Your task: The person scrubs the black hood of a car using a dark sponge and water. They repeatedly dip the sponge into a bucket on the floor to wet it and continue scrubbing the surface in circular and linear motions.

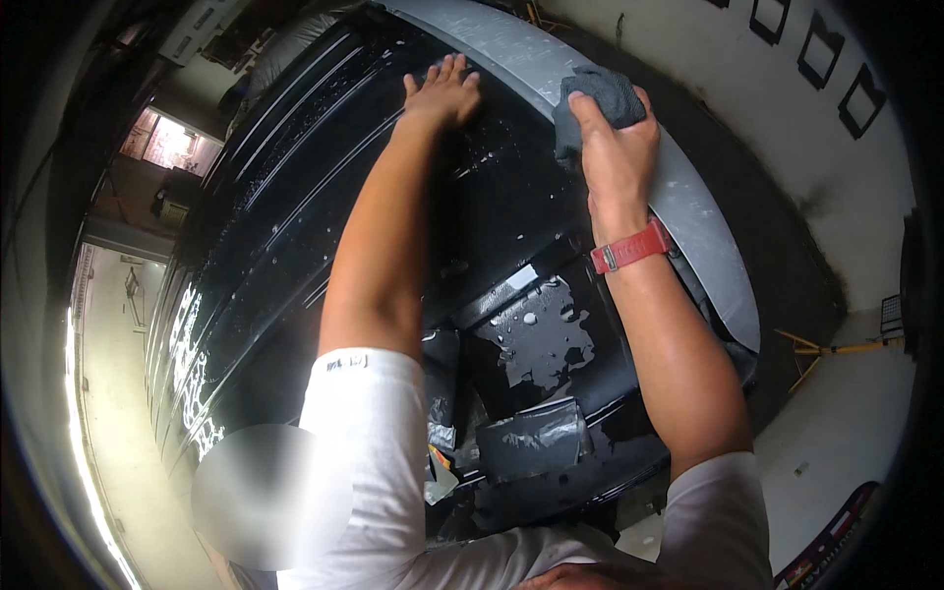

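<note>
My left hand (pixel 442 93) lies flat with spread fingers near the far end of a glossy black car panel (pixel 492 187), wet with scattered drops. A dark grey cloth (pixel 600 108), bunched up, is in my right hand (pixel 621 147), whose thumb and fingers are wrapped round it. The cloth is over the dull grey curved body part (pixel 703 216) along the panel's right edge; whether it presses on it I cannot tell. A red watch strap (pixel 631 247) circles my right wrist.
Nearer me, dark sheets (pixel 531 440) and a small yellow-and-white piece (pixel 440 472) lie on the black surface, below a wet grey patch (pixel 541 334). A yellow stand (pixel 811 349) is at right, by a pale wall (pixel 787 177). A bright opening (pixel 169 143) shows at left.
</note>
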The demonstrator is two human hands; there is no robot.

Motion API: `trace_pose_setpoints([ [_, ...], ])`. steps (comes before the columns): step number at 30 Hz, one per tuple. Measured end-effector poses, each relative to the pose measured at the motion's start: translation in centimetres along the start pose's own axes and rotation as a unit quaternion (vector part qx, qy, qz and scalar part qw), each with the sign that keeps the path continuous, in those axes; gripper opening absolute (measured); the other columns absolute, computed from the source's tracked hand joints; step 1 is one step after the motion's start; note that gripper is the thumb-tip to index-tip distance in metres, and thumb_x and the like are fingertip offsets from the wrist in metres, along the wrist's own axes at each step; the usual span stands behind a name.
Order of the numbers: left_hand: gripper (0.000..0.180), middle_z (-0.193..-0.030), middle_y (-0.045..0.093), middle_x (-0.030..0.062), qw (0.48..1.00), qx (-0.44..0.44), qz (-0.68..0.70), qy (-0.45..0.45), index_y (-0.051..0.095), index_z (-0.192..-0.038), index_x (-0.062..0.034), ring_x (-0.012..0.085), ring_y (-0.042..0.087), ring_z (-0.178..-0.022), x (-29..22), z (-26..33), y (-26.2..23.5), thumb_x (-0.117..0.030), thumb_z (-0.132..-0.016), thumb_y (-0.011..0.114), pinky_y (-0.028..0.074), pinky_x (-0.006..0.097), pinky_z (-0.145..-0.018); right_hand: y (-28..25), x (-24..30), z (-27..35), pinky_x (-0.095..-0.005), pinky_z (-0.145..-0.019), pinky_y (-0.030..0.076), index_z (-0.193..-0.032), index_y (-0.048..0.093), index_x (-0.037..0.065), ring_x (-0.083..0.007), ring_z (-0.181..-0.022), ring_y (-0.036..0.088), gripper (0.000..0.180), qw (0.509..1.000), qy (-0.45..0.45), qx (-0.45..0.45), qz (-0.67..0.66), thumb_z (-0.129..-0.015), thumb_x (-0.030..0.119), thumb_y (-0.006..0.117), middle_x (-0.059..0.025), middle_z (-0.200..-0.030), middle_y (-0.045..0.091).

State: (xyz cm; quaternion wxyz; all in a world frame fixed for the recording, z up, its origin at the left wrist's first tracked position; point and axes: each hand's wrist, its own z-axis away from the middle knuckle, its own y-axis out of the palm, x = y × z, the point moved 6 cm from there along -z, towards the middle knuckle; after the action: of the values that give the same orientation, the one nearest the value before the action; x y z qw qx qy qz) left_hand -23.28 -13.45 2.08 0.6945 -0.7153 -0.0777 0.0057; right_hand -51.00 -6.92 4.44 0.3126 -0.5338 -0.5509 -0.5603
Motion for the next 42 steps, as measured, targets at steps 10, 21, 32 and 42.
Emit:
trace_pose_setpoints([
  [10,0.064,-0.176,0.030,0.0144,0.955,-0.034,0.089,0.282,0.031,-0.170,-0.0124,0.0350,0.024,-0.164,-14.9,18.0,-2.1,-0.044,-0.115,0.035,0.013,0.059,-0.134,-3.1,-1.3,-2.6,-0.0417,-0.088,0.060,-0.112,0.071,-0.005,-0.0299,-0.092,0.076,0.043,0.995,-0.045,-0.086,-0.036,-0.081,0.021,0.085,-0.0191,-0.103,0.077],
  [21,0.063,-0.180,0.021,0.0113,0.950,0.003,0.139,0.281,0.028,-0.172,-0.0154,0.0364,0.016,-0.166,-11.2,15.3,-1.6,-0.047,-0.116,0.032,0.009,0.062,-0.133,-2.5,-0.4,-1.7,-0.0426,-0.087,0.060,-0.114,0.070,-0.002,-0.0325,-0.092,0.076,0.046,0.997,-0.039,-0.069,0.009,-0.079,0.025,0.083,-0.0196,-0.101,0.076],
  [32,0.060,-0.181,0.020,0.0069,0.947,0.049,0.105,0.299,0.028,-0.172,-0.0199,0.0326,0.013,-0.167,-9.3,18.2,-3.5,-0.044,-0.117,0.028,0.000,0.061,-0.134,-3.4,-1.0,-3.4,-0.0429,-0.088,0.059,-0.110,0.070,-0.005,-0.0330,-0.091,0.076,0.045,0.989,-0.085,-0.120,-0.010,-0.077,0.023,0.084,-0.0204,-0.101,0.076],
  [42,0.062,-0.181,0.017,0.0038,0.954,0.124,0.059,0.265,0.025,-0.173,-0.0221,0.0296,0.007,-0.168,-3.9,23.3,-3.5,-0.046,-0.116,0.027,-0.005,0.062,-0.133,-4.3,-0.2,-2.9,-0.0412,-0.088,0.059,-0.105,0.071,-0.001,-0.0302,-0.088,0.076,0.035,0.984,-0.072,-0.158,-0.030,-0.078,0.019,0.082,-0.0170,-0.097,0.076],
])
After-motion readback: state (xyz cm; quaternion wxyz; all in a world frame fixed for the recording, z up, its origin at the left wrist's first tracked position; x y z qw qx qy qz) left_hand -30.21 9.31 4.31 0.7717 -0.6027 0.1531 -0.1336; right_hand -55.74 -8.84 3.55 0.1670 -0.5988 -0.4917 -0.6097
